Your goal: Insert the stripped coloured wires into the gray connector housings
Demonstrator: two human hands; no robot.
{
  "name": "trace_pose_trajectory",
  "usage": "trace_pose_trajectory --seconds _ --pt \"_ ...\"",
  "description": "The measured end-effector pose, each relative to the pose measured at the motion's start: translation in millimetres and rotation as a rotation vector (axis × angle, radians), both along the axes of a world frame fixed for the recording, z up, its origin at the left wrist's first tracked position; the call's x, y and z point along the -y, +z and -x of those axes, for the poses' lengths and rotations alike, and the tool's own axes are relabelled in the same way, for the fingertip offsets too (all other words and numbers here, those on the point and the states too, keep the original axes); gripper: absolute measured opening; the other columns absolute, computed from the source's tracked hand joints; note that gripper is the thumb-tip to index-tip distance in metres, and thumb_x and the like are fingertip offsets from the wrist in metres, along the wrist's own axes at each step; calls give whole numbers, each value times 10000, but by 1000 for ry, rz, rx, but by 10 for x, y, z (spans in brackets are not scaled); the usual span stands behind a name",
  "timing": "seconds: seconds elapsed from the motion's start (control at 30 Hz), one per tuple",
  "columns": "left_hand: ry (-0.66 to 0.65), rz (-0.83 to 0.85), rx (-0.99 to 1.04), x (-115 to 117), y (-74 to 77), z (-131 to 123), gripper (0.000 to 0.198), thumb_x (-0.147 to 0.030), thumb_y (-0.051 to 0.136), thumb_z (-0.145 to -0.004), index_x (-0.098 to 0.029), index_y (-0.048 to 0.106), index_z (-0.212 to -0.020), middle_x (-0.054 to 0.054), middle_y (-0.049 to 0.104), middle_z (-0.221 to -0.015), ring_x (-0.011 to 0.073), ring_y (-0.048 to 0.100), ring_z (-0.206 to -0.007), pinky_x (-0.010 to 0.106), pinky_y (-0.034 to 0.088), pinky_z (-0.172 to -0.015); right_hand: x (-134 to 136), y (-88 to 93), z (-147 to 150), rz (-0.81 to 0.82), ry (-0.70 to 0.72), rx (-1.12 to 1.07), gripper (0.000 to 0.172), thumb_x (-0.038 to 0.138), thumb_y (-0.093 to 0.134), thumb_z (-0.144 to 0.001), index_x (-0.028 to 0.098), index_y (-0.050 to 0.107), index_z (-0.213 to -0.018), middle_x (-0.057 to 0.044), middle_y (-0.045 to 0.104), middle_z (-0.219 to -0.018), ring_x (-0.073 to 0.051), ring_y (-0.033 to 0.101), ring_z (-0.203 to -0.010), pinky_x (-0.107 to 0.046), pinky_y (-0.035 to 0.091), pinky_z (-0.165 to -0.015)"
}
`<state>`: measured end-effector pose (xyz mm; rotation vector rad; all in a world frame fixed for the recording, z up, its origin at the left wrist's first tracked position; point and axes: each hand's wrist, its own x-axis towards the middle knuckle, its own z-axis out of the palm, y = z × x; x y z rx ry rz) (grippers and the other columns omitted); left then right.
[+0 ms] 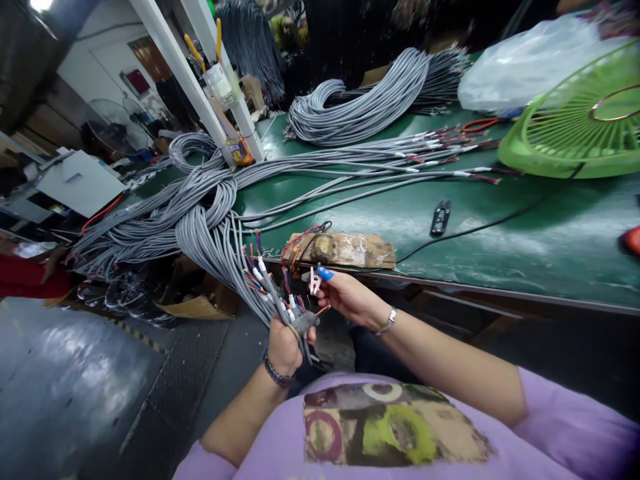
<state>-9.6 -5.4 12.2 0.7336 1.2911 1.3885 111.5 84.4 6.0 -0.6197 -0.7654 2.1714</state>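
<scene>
Cable bundle gripped in left hand; right hand pinching its wire ends just beside.

At lower centre of the frame the left hand grips a bundle of cables that runs up-left onto the counter. The right hand sits just right of it, below a cardboard pad at the counter's near edge. Snips lie right of the pad; a fan guard occupies the upper right, coiled cables the upper centre.
</scene>
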Motion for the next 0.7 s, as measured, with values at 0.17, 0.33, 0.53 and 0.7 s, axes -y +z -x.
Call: trace_pose_trajectory --seconds 0.17,0.33,0.53,0.7 --pt "28 26 39 -64 -5 24 241 -310 730 -558 -144 555 -543 -31 501 -418 67 413 -347 205 316 -358 5 -86 33 18 -15 -17 368 504 619 -767 138 645 -757 -37 612 -707 -90 485 -564 -207 409 -501" --pt "-34 9 62 -123 -19 12 252 -313 721 -591 -142 546 -529 -41 475 -390 64 408 -334 197 307 -351 -44 -113 80 134 12 -88 317 468 657 -753 152 654 -770 -25 622 -709 -89 497 -567 -209 428 -520" --pt "-77 15 24 -161 -54 -11 262 -327 715 -611 -133 557 -533 -23 501 -385 72 418 -323 200 311 -350 -46 -104 132 148 -80 -79 322 465 706 -704 150 639 -712 -5 601 -655 -84 517 -565 -191 434 -514" --pt "-32 6 19 -116 -61 -5 256 -310 720 -598 -140 548 -517 -25 503 -390 71 418 -326 198 310 -348 -3 -84 70 134 3 -104 402 555 626 -737 153 630 -746 -15 595 -679 -90 504 -558 -210 438 -506"
